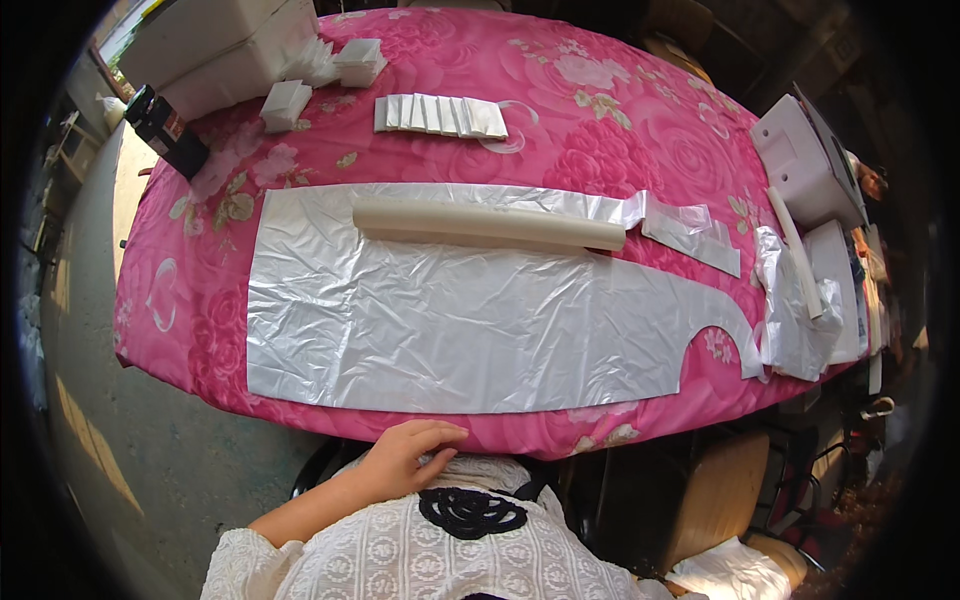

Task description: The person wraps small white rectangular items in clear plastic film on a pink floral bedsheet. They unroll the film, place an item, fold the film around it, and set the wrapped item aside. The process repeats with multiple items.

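My left hand [415,460] is at the near edge of the table, in front of my body. Its fingers are stretched out with the thumb apart, and nothing is in it. Just beyond it, a thin silvery-white plastic sheet [480,330], shaped like an apron, lies spread and wrinkled, with a curved cutout at its right end. Across the sheet's far part rests a long cream-coloured tube [490,222]. A folded plastic strip [690,240] extends from the sheet's far right. My right hand is out of view.
A pink flowered cloth [640,150] covers the table. Toward the back are a row of small folded white packets [440,116], stacked packets [359,63], a dark bottle [165,132] and a white foam box [215,55]. Crumpled plastic [795,300] and another white box [808,160] sit right.
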### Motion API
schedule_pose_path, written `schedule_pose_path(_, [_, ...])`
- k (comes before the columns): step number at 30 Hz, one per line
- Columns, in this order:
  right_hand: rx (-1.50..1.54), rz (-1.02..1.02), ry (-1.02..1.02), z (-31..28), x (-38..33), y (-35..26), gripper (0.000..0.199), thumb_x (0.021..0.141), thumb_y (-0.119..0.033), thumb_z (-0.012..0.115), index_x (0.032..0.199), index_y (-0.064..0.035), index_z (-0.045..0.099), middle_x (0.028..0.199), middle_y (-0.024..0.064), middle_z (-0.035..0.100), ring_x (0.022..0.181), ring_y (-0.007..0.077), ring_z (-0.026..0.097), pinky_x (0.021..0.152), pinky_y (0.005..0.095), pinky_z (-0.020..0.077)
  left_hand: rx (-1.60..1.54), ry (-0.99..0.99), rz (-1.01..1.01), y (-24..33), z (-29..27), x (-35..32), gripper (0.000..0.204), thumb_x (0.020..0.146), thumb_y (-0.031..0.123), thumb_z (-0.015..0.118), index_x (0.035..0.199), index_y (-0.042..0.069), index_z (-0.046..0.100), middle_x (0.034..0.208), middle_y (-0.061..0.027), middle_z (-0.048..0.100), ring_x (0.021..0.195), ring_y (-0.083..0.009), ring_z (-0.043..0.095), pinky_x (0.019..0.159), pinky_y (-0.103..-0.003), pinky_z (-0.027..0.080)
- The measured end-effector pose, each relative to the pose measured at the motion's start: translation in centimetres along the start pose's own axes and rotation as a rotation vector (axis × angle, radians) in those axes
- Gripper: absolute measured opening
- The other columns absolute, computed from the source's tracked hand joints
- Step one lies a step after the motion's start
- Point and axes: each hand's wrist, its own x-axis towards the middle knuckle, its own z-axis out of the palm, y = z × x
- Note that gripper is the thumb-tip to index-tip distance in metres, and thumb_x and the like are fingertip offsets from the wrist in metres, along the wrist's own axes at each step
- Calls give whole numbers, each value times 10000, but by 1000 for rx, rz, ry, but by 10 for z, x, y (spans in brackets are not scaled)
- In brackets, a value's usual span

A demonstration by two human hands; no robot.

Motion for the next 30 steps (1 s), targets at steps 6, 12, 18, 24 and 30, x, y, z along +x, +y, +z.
schedule_pose_path(6, [-572,-80,-1182,-30,-52,-16,358,847,-198,589,1142,5,576,1048,112,653,945,182,603,832,310,462,35,-16,118,6,-4,16,277,784,42,619,1060,63,607,997,-113,631,895,-278,609,748,-349,498])
schedule_pose_path(12, [-451,-874,-216,-121,-144,-277,276,823,-93,597,1089,-17,598,915,65,673,840,118,628,754,257,487,129,-32,176,17,-15,35,297,770,18,609,1064,54,597,1055,-105,627,945,-288,603,806,-364,488])
schedule_pose_path(18, [-793,-1491,1128,-155,-31,-380,454,740,-130,654,1172,-45,543,1107,113,575,1059,289,515,916,386,412,183,-93,227,23,-20,71,296,782,45,604,1078,57,593,1062,-109,621,969,-303,592,821,-370,480])
schedule_pose_path(24, [-951,-1128,929,-152,-59,-358,541,767,-216,661,1230,-2,482,988,135,575,963,296,540,822,382,457,231,-26,185,20,-18,90,391,790,63,610,1172,57,528,1210,-144,529,1094,-325,517,905,-388,434])
schedule_pose_path(30, [-647,-1007,602,-82,-103,-271,598,790,-341,648,1188,75,485,1042,187,538,1015,314,514,852,388,439,318,161,194,5,10,122,701,795,240,640,1377,41,302,1446,-266,153,1320,-431,209,1056,-465,250])
